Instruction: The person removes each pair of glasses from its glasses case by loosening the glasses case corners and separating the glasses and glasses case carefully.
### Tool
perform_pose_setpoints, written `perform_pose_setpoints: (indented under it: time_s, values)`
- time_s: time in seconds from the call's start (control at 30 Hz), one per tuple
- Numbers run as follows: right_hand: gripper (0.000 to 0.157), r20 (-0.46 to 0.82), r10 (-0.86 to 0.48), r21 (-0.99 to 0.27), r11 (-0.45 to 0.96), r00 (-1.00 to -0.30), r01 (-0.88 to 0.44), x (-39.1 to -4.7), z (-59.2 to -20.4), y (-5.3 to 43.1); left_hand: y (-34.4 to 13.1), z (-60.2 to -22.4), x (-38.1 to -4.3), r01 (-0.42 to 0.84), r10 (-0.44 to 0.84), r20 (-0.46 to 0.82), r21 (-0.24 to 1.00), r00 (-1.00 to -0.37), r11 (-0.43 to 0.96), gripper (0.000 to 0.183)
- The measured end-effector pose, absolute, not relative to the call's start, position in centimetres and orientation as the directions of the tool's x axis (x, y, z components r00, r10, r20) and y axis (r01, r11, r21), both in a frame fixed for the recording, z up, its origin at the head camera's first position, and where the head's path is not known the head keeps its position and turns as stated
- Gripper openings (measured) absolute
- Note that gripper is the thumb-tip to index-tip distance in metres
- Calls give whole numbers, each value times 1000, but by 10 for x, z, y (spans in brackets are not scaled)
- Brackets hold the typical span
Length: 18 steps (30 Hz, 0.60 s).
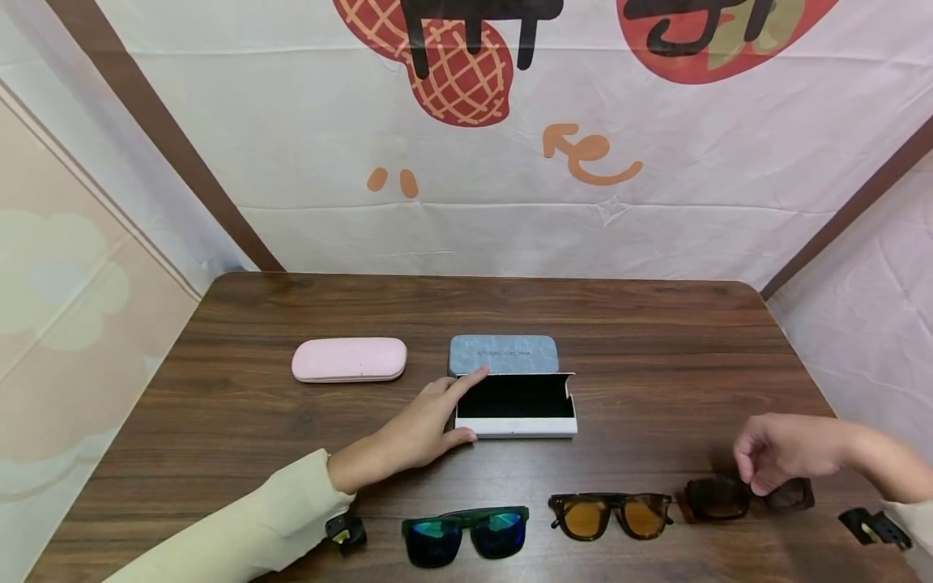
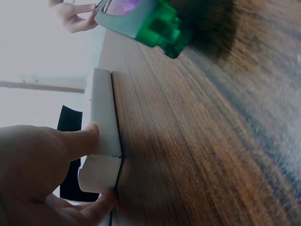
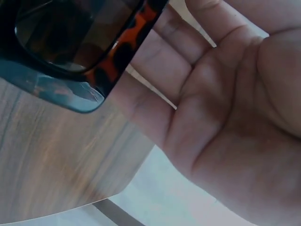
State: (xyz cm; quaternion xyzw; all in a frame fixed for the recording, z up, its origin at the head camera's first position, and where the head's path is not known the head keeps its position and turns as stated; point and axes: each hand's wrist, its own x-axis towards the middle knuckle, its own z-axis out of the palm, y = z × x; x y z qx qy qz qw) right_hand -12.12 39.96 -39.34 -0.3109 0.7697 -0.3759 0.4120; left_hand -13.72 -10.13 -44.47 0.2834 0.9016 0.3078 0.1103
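Note:
My left hand [image 1: 426, 423] grips the left end of a white glasses case [image 1: 516, 427], which stands with its lid up and a black lining showing. In the left wrist view the thumb [image 2: 87, 140] presses on the case's long side, and a fingertip reaches round its end. On the right, my right hand [image 1: 790, 452] pinches a pair of dark sunglasses [image 1: 717, 498] at the bridge, over the table. Up close, the right wrist view shows the tortoiseshell pattern of the sunglasses' frame [image 3: 123, 49].
Behind the white case lies a closed blue glasses case [image 1: 503, 348]; a closed pink case [image 1: 350, 359] is to its left. Nearer the front are green-framed sunglasses [image 1: 465, 534] with blue mirrored lenses and amber-lensed glasses [image 1: 612, 516]. A printed cloth hangs beyond the wooden table [image 1: 219, 421].

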Motion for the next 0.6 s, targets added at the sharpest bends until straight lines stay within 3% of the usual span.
perform_pose_setpoints:
  time_s: [0.37,0.6]
  values:
    - [13,-424,-767,-829,543,-481,-137,-116,-402,406,-101,-444,-137,448,580,-16,617,-815,647,85]
    - [16,-438,-728,-783,597,-527,-174,-112,-401,402,-100,-444,-137,447,576,-13,615,-818,649,84]
